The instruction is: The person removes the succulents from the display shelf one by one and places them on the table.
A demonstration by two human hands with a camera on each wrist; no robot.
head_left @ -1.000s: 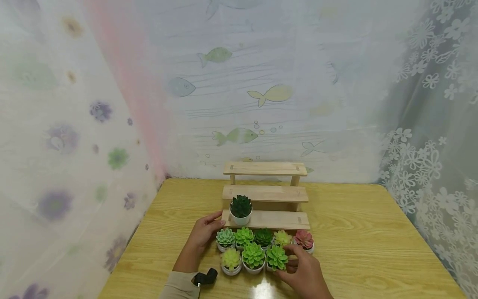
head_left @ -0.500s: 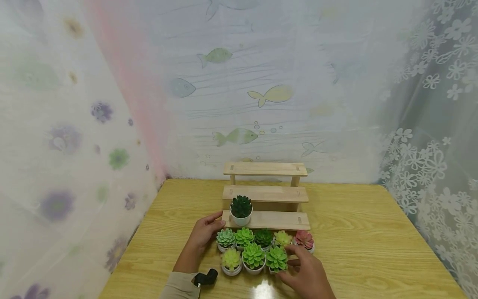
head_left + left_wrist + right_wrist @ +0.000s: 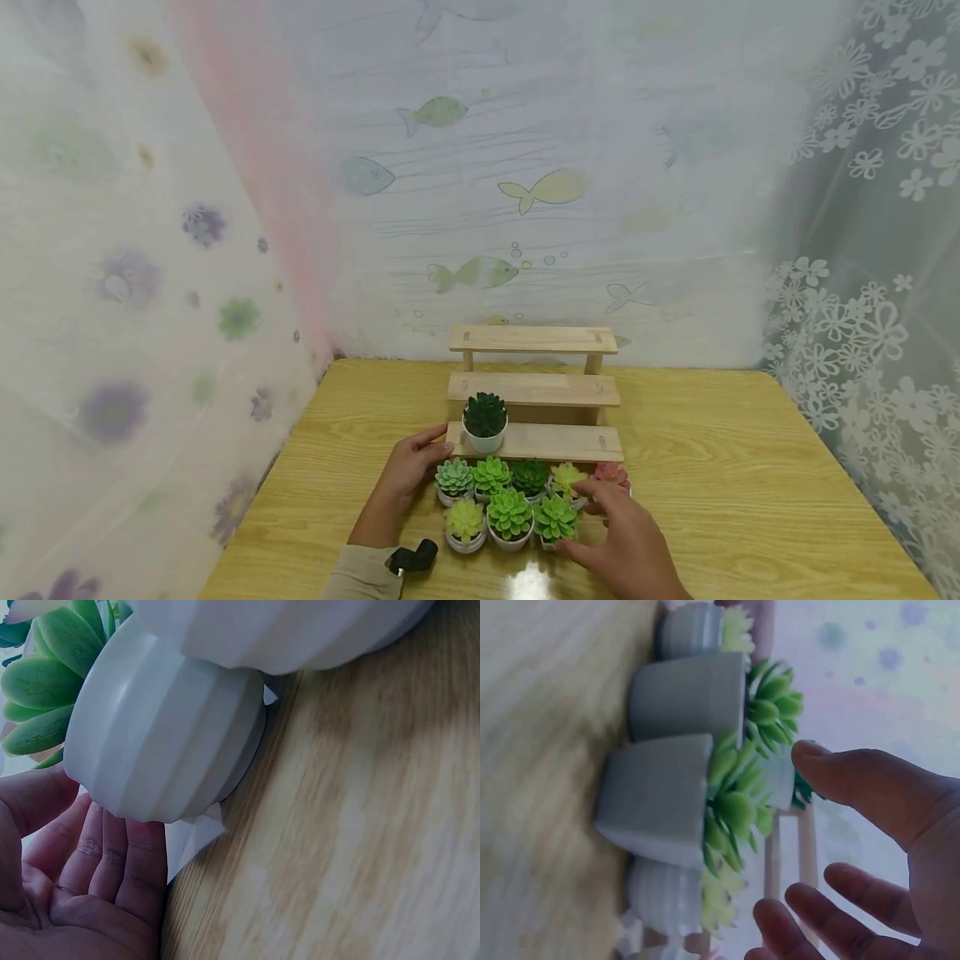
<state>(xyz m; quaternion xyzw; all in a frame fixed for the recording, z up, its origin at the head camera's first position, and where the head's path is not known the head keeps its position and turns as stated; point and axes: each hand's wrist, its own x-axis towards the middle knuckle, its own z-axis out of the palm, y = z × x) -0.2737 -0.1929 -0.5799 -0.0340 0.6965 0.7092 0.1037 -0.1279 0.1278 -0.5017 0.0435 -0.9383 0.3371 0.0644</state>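
Observation:
A three-tier wooden plant stand [image 3: 543,442] has a dark green potted succulent [image 3: 484,417] on the left of its lowest tier. My left hand [image 3: 408,467] grips the left end of that tier between thumb and fingers; in the left wrist view, white pots partly hide the fingertips. My right hand [image 3: 626,533] is just right of a bright green succulent [image 3: 557,518] in the front row. Its thumb and fingers are spread apart, holding nothing. The right wrist view shows a gap between this hand and the square-sided white pot [image 3: 656,799].
Before the stand, several potted succulents form two rows, including a yellow-green one [image 3: 464,521], a middle green one [image 3: 510,512] and a pink one [image 3: 611,477] partly behind my right hand. A black strap end [image 3: 414,556] sticks out by my left sleeve. Printed curtains border the wooden table [image 3: 712,467].
My right hand has let go of the bright green succulent in front and drawn slightly right, its fingers spreading. That plant stands a little straighter. My left hand stays put.

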